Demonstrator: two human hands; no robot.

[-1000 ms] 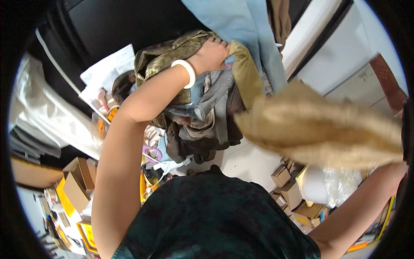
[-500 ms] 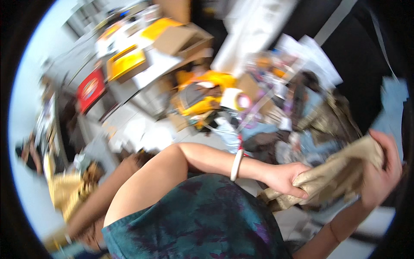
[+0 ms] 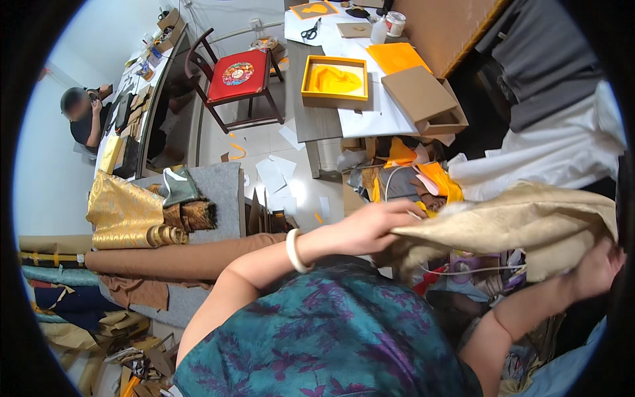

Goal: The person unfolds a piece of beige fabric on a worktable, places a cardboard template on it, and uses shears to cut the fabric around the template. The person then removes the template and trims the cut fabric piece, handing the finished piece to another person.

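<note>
A piece of beige-gold fabric [image 3: 509, 218] stretches across the right side between my two hands, folded and sagging in the middle. My left hand [image 3: 380, 226], with a white bangle on its wrist, pinches the fabric's left end. At the far right my right hand [image 3: 598, 270] is closed on the other end, its fingertips partly blurred. Beneath the cloth lies a heap of mixed scraps [image 3: 473, 264], partly hidden by it.
A table [image 3: 324, 122] ahead bears a yellow-lined box [image 3: 334, 78], a cardboard box [image 3: 420, 96] and scissors [image 3: 311, 30]. A red-seated chair [image 3: 238, 74] stands left of it. Fabric rolls [image 3: 185, 259] lie at left. A person [image 3: 86, 122] sits at a far-left bench.
My view has turned to the left, bringing the fabric rolls and chair further in. The fabric is spread wider, my left hand now higher and farther from my right.
</note>
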